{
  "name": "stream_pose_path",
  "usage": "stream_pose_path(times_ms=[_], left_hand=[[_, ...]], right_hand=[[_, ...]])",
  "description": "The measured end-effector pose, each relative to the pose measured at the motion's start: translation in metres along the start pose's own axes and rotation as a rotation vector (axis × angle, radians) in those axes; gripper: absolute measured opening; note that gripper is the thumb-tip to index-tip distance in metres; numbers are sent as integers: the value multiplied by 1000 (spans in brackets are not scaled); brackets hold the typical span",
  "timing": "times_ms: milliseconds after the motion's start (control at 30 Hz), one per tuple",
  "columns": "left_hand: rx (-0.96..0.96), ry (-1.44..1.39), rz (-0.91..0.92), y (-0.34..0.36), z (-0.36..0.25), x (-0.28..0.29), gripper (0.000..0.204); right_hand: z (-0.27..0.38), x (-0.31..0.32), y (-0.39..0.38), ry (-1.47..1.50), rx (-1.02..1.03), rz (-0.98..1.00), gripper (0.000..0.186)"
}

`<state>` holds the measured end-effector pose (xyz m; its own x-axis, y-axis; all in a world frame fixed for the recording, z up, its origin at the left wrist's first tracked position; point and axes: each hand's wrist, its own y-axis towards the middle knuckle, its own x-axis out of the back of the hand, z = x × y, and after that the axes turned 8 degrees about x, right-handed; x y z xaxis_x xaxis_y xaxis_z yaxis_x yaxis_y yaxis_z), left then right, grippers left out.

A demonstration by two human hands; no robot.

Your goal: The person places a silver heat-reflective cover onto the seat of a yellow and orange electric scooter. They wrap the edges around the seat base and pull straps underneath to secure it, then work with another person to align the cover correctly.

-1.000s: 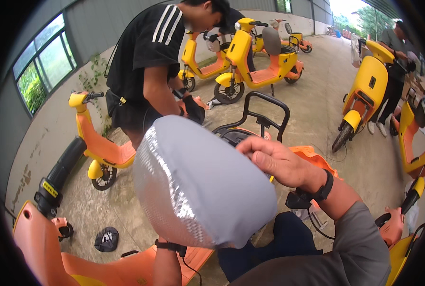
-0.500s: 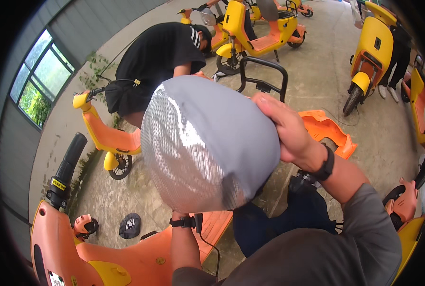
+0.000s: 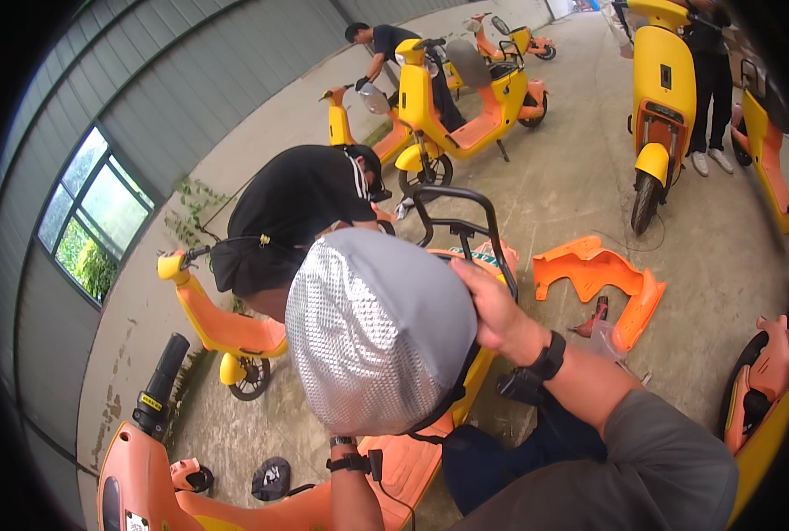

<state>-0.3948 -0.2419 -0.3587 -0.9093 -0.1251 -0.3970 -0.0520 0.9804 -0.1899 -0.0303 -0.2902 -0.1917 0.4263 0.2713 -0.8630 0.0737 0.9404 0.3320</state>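
A rounded, bulging seat cover (image 3: 350, 345) fills the middle, one part silver quilted and reflective, the other smooth grey fabric. It looks stretched over a scooter seat, though whatever is inside stays hidden. My right hand (image 3: 500, 314) grips its right edge, thumb on the grey fabric and the other fingers out of sight behind. From below, my left wrist (image 3: 343, 442) reaches up under the silver side; the cover hides the left fingers. Beneath lies the orange footboard (image 3: 403, 469) of a scooter, whose black handlebar grip (image 3: 164, 372) is at the left.
A black rear rack (image 3: 478, 199) rises behind the cover. On the concrete to the right lie an orange plastic panel (image 3: 620, 283) and a red power tool (image 3: 594, 319). A co-worker in black (image 3: 297, 208) bends over close by at left. More yellow scooters (image 3: 664, 88) stand farther back.
My view has tilted up, so the surroundings sit lower in it. The cover has moved lower and looks smaller, both arms staying with it. The red tool has come into sight.
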Motion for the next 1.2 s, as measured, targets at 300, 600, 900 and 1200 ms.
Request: stream_pose_path(times_ms=[300, 600, 900, 1200], left_hand=[[12, -1, -25, -1, -3, -2, 44], [29, -21, -24, 0, 10, -3, 44], [23, -42, -23, -1, 25, -3, 44], [8, -65, -58, -1, 43, -5, 44]], right_hand=[[14, 6, 15, -310, 355, 33, 14], [29, 17, 54, -480, 311, 35, 16], [26, 15, 72, -494, 236, 99, 17], [24, 15, 82, -522, 194, 199, 17]])
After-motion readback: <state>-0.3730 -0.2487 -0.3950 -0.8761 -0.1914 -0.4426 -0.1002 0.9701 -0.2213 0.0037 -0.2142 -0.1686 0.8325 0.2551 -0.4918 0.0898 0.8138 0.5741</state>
